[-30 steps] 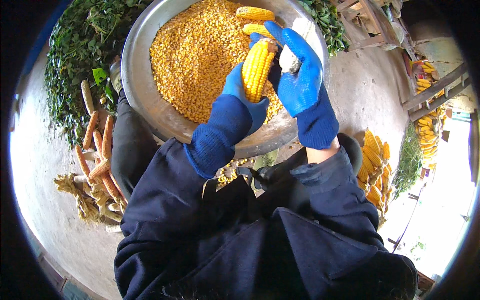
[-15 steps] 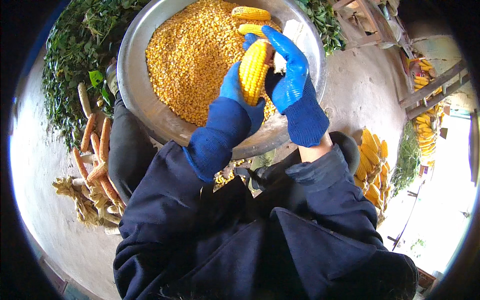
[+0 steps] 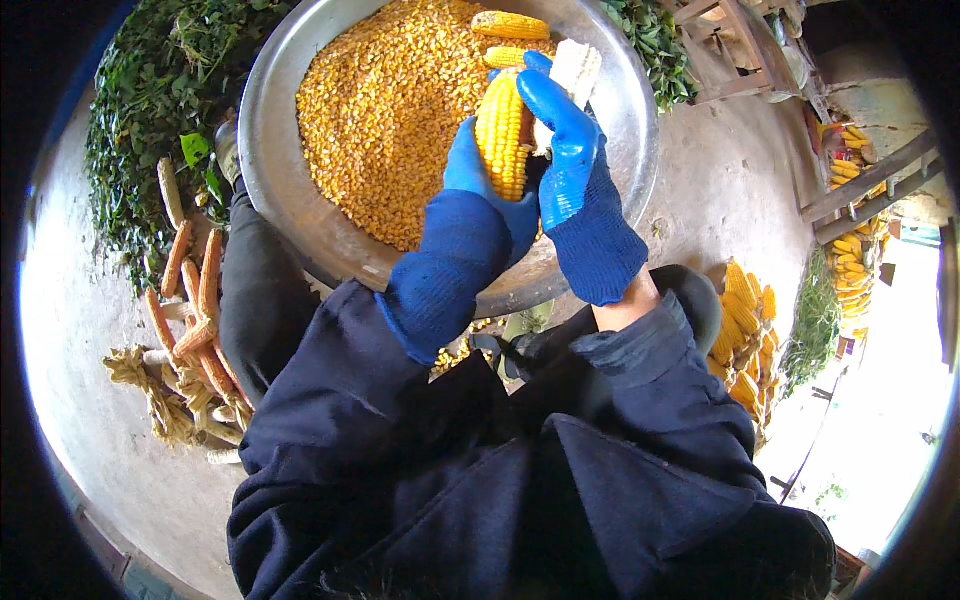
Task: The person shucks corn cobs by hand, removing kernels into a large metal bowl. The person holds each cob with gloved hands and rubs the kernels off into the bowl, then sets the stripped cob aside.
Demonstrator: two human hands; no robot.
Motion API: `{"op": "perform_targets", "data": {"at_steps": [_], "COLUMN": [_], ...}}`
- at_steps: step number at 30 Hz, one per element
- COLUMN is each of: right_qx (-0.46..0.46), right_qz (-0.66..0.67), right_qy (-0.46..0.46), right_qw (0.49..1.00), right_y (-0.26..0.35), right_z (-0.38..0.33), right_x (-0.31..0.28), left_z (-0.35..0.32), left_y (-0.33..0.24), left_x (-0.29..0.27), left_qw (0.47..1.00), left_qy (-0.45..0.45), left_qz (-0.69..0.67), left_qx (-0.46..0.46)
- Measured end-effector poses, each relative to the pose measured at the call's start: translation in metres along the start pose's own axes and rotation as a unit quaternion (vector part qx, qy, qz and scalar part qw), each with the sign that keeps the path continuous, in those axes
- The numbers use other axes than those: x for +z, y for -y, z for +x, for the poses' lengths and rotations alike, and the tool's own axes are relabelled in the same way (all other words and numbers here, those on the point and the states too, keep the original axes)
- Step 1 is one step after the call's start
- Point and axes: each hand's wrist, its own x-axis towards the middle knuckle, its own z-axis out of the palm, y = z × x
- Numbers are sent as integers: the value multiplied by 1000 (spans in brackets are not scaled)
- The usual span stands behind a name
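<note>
A yellow ear of corn [image 3: 503, 135], still thick with kernels, stands nearly upright between my gloved hands. My left hand [image 3: 478, 190] is closed round its lower part. Curled over the ear's right side is my right hand [image 3: 575, 150], its fingertips by the upper kernels. A pale, bare corn cob [image 3: 576, 72] sticks out behind the right fingers and appears gripped in that hand; part of it is hidden. Below both hands, the wide metal basin [image 3: 272, 150] holds a heap of loose corn kernels [image 3: 385, 110]. Two more yellow ears [image 3: 510, 25] lie at the heap's far edge.
Left of my leg lie reddish bare cobs [image 3: 208, 285] and dry husks [image 3: 165, 405]. Green leafy stalks [image 3: 150, 130] are piled at the far left. Yellow ears [image 3: 740, 320] are bunched on the right, near a wooden frame [image 3: 870, 185]. Some kernels lie on the floor under the basin.
The ear has straightened from a slight tilt and come a little nearer to me. My right hand has shifted down and left, and more of the bare cob shows past its fingers.
</note>
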Motion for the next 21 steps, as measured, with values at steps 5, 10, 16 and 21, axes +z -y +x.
{"op": "perform_targets", "data": {"at_steps": [5,10,16,21], "right_qx": [57,108,144,82], "right_qz": [92,116,154,43], "right_qy": [26,-8,-76,9], "right_qw": [994,987,975,996], "right_y": [8,8,14,17], "right_z": [1,4,3,1], "right_x": [4,27,16,2], "left_z": [3,-3,1,0], "left_y": [-7,-22,-18,-27], "left_x": [-2,-9,-8,-22], "left_qw": [990,995,988,980], "left_qy": [45,48,70,91], "left_qz": [-48,-57,-28,1], "left_qx": [-126,-72,-132,-175]}}
